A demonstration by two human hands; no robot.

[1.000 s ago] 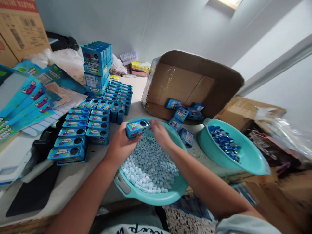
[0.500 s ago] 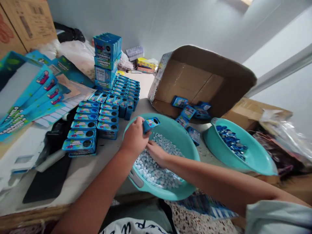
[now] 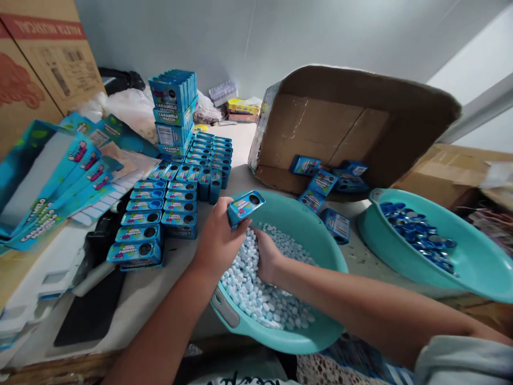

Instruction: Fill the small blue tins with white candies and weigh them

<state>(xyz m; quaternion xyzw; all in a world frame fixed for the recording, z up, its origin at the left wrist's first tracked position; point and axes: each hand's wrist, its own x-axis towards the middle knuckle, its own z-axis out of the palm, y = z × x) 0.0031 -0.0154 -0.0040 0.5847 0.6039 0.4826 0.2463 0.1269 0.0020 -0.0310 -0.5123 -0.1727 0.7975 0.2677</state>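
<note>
My left hand (image 3: 216, 235) is closed around a blue candy tin (image 3: 247, 207), held tilted over the left rim of a teal tub (image 3: 320, 240). The tin has a printed label and a dark round spot on its top. Small pale blue and white candies (image 3: 256, 294) fill the tub's lower part. My right hand (image 3: 267, 254) is down in the tub against the candies, just below the tin. Its fingertips are hidden among the candies and behind the left hand, so their grip does not show.
Rows of blue tins (image 3: 138, 233) stand left, with stacked display boxes (image 3: 172, 115) behind. Printed cardboard sheets (image 3: 56, 176) lie farther left. An open cardboard box (image 3: 320, 117) holds several tins. At right, another teal tub (image 3: 372, 235) contains shiny blue pieces (image 3: 420, 232).
The view has shifted slightly. The tin in my left hand has turned to show more of its printed top. My right hand has shifted within the candies, its back now turned more upright.
</note>
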